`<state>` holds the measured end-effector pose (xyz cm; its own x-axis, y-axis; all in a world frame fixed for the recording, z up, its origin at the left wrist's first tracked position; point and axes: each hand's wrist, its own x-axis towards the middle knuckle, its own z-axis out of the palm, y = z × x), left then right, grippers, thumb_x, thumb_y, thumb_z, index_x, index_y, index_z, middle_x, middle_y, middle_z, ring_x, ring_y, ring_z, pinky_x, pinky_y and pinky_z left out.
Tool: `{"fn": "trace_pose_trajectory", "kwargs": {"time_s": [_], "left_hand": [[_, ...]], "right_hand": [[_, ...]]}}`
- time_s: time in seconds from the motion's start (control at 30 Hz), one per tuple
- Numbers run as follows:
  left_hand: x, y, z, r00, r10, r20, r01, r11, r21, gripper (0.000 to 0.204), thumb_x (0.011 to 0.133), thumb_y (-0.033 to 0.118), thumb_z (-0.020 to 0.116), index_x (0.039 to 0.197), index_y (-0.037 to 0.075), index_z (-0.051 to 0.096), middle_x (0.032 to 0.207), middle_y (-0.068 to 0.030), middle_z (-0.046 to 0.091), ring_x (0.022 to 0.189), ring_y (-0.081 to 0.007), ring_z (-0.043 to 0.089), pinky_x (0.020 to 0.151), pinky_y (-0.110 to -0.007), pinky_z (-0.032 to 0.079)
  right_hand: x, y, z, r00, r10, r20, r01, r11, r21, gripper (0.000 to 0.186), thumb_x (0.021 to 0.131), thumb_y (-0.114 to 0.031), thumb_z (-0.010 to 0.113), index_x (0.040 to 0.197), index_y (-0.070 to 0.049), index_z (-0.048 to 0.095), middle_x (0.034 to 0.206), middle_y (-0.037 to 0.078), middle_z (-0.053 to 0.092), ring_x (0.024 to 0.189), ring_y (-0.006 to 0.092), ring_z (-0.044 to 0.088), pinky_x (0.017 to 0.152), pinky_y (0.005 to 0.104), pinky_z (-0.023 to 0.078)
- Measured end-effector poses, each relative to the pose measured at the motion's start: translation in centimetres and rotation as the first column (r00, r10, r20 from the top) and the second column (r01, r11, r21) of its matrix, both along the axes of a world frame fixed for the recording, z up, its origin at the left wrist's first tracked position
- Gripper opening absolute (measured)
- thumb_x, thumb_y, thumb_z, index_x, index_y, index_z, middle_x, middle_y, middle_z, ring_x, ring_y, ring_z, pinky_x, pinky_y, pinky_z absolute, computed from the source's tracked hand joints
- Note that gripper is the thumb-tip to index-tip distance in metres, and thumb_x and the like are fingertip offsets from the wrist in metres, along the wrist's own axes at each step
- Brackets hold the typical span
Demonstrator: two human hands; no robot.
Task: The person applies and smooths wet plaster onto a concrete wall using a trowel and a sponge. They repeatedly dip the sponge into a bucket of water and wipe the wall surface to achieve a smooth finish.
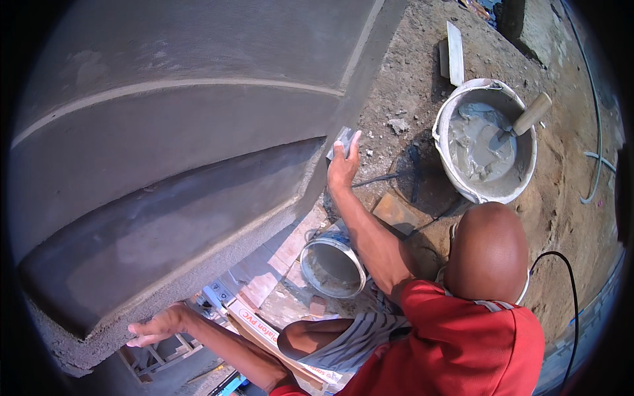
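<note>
Neither of my own hands is in view. In front of me a person in a red shirt (pixel 462 353) is bent beside a grey cemented structure (pixel 218 112) with raised ridges and a recessed panel. Their upper hand (pixel 342 168) grips a small, flat, greyish plate (pixel 339 142) against the structure's right edge; its exact kind is unclear. The other hand (pixel 158 325) lies at the rough lower edge (pixel 218 254), its fingers stretched out. To the right stands a large white bucket (pixel 451 168) with wet grey mortar (pixel 479 142), a wooden-handled trowel (pixel 522 122) stuck in it.
A smaller white bucket (pixel 360 277) stands below the structure's edge. A long white carton (pixel 257 330) with red print lies nearby. A flat pale strip (pixel 455 53) and a brownish tile (pixel 395 212) rest on the dirt. A black cable (pixel 573 290) and a hose (pixel 598 112) run at right.
</note>
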<state>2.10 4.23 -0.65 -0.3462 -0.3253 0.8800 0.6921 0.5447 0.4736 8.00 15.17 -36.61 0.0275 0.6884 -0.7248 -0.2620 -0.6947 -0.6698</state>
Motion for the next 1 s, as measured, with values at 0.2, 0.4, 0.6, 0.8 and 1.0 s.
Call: {"fn": "trace_pose_trajectory", "kwargs": {"time_s": [0.2,0.4,0.6,0.8,1.0], "left_hand": [[-0.3,-0.2,0.1,1.000,-0.019,0.010,0.019,1.000,-0.020,0.074,0.091,0.035,0.051,0.150,0.007,0.017,0.151,-0.0187,0.022,0.135,-0.0319,0.033,0.110,-0.044,0.031],[-0.5,-1.3,0.3,1.000,-0.004,0.021,0.004,1.000,0.017,0.076,0.090,0.035,0.052,0.150,0.005,0.017,0.151,-0.0187,0.023,0.134,-0.0321,0.034,0.110,-0.045,0.030],[-0.1,0.3,0.1,0.999,-0.028,-0.022,0.027,0.999,-0.017,0.078,0.088,0.038,0.053,0.150,0.005,0.018,0.149,-0.0212,0.025,0.134,-0.0334,0.033,0.111,-0.046,0.030],[-0.9,-1.6,0.3,0.999,-0.034,-0.011,0.034,0.999,-0.009,0.077,0.089,0.034,0.055,0.150,0.005,0.017,0.149,-0.0185,0.024,0.131,-0.0326,0.037,0.105,-0.047,0.038],[-0.1,3.1,-0.1,0.989,-0.149,0.005,0.149,0.989,0.007,0.079,0.087,0.036,0.054,0.150,0.005,0.016,0.150,-0.0211,0.023,0.134,-0.0335,0.034,0.110,-0.047,0.032]], "right_hand": [[-2.1,-6.1,0.0,0.998,-0.024,-0.063,0.017,0.994,-0.105,0.065,0.095,-0.029,0.050,0.152,-0.014,0.021,0.132,0.025,0.042,0.123,0.0376,0.044,0.106,0.0424,0.032],[0.6,1.9,-0.9,0.999,-0.045,0.021,0.042,0.988,0.148,0.060,0.096,-0.027,0.049,0.149,-0.008,0.028,0.138,0.026,0.040,0.127,0.0371,0.041,0.106,0.0404,0.032],[-1.7,-4.8,1.5,0.982,-0.116,-0.151,0.084,0.975,-0.205,0.059,0.095,-0.012,0.049,0.146,0.004,0.026,0.143,0.019,0.042,0.126,0.0232,0.046,0.106,0.0301,0.033],[0.3,3.0,-0.9,0.993,-0.110,-0.046,0.112,0.993,0.044,0.059,0.095,-0.022,0.049,0.148,-0.006,0.029,0.133,0.028,0.046,0.117,0.0371,0.051,0.102,0.0386,0.037],[-6.7,-8.3,-4.3,0.972,-0.217,-0.093,0.201,0.967,-0.155,0.060,0.095,-0.024,0.049,0.148,-0.005,0.028,0.135,0.025,0.045,0.122,0.0352,0.046,0.104,0.0375,0.035]]}}
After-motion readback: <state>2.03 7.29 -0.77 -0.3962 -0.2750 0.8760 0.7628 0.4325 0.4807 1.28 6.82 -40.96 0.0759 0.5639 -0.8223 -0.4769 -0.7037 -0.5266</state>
